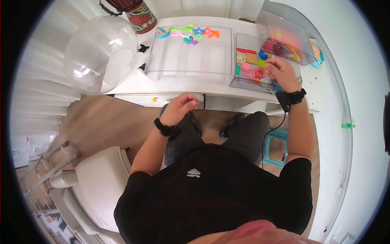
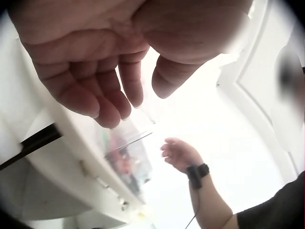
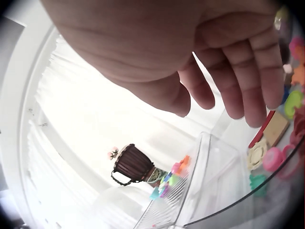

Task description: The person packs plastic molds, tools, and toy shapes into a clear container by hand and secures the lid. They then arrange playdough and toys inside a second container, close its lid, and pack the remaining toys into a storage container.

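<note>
Head view: nothing is held by the loosely bent right grip (image 1: 283, 74) or the relaxed left grip (image 1: 179, 109). Beside the right fingertips, toys such as a pink one (image 3: 273, 159) are crowded in a clear bin (image 1: 251, 83) on the desk (image 1: 170, 85); through that crowding, neighbours could be snagged.

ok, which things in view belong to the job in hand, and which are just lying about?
Likely the job:
right hand, at the clear toy bin
small toys in it
ribbed clear container with more toys
perhaps the second toy bin

Apparently just lying about:
djembe drum
clear sphere
white armchair
blue stool
</note>
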{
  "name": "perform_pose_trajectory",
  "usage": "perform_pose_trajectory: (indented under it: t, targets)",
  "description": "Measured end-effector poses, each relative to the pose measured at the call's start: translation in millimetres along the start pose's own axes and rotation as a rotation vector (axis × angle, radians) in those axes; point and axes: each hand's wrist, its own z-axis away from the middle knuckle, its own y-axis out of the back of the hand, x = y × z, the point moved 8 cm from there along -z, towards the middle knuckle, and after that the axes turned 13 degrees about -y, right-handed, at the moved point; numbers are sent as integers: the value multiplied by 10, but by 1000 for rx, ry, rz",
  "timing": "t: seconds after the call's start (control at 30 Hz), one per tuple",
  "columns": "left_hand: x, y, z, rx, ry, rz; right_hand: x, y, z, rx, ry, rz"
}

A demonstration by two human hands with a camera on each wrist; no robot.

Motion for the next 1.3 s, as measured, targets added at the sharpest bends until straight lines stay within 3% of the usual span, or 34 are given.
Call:
perform_pose_trajectory:
  t: [0.17,0.23,0.3,0.33,0.4,0.43,0.5,0.57,0.8,0.9,1.2,1.3]
  targets:
    - [1212,349,-467,156,-268,-197,-254,-493,154,-33,125,8]
    - [1481,703,-729,275,-284,-434,-357,-626,278,-6,118,38]
    - [1845,899,-979,254,-224,-869,-257,-736,262,-31,150,-33]
    - [1807,1100,-1127,260,-226,-869,-298,-782,321,-41,207,-55]
    - [1752,1419,-1422,234,-335,-1324,-342,-835,438,-50,268,-76]
    - [1726,1498,-1533,237,-340,-1325,-323,-856,484,-54,245,-63]
    - [1610,1647,-1744,191,-177,-1501,-326,-863,599,-53,226,-49]
    - [1468,1766,-1959,136,-122,-1500,-301,-924,704,-155,147,-64]
    - [1196,1908,-2320,150,-106,-1571,-175,-955,996,-179,81,-196]
    - [1036,1951,-2393,16,-30,-1594,-81,-976,1055,-199,56,-249]
    - [1113,1913,-2293,79,-20,-1563,136,-1044,1075,-220,14,-306]
    - [1414,1744,-2117,162,-143,-1577,161,-1005,1085,-190,-5,-312]
